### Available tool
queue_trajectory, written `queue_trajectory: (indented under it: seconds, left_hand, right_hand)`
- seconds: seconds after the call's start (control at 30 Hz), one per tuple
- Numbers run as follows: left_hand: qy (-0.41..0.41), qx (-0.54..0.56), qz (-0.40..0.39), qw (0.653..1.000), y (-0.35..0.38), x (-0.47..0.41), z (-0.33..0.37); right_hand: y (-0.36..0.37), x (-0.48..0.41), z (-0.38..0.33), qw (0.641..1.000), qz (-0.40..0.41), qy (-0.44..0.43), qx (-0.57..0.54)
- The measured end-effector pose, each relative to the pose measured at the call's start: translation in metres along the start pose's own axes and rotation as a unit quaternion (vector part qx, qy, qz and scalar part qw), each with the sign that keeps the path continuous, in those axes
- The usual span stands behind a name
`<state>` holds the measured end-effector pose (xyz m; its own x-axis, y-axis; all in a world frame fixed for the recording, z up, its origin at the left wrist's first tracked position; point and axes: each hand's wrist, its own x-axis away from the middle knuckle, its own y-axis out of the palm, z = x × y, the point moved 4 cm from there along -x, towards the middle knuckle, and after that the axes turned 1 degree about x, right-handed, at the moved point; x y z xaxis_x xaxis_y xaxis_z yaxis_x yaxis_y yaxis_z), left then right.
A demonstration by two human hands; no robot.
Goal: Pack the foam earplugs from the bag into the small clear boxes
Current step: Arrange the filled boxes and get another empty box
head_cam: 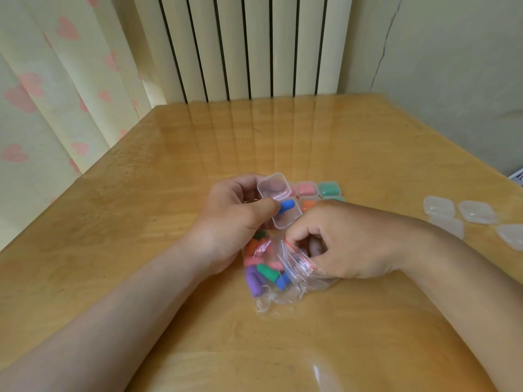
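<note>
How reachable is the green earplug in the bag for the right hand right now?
Probably yes: the right hand pinches the bag at its mouth, and the green earplug lies inside, close to it. It would have to release the plastic first.

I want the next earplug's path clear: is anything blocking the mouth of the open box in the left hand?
The lid stands swung open, out of the way. The left hand lays its thumb over the open box onto the blue earplug already inside, covering part of the mouth. Nothing else visible blocks it.
</note>
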<state>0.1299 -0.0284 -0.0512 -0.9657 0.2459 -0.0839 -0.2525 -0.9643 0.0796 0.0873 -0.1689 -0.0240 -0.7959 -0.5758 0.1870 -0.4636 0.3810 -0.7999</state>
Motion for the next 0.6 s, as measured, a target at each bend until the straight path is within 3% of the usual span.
queue_trajectory:
  seconds: [0.3, 0.6]
  left_hand:
    - [-0.018, -0.002, 0.021, 1.000, -0.003, 0.000, 0.001]
    - [-0.020, 0.008, 0.018, 1.000, -0.002, 0.002, 0.003]
  right_hand:
    - [-0.019, 0.010, 0.007, 0.996, 0.042, 0.003, -0.073]
    - [-0.042, 0.013, 0.014, 0.959, 0.229, -0.058, -0.154]
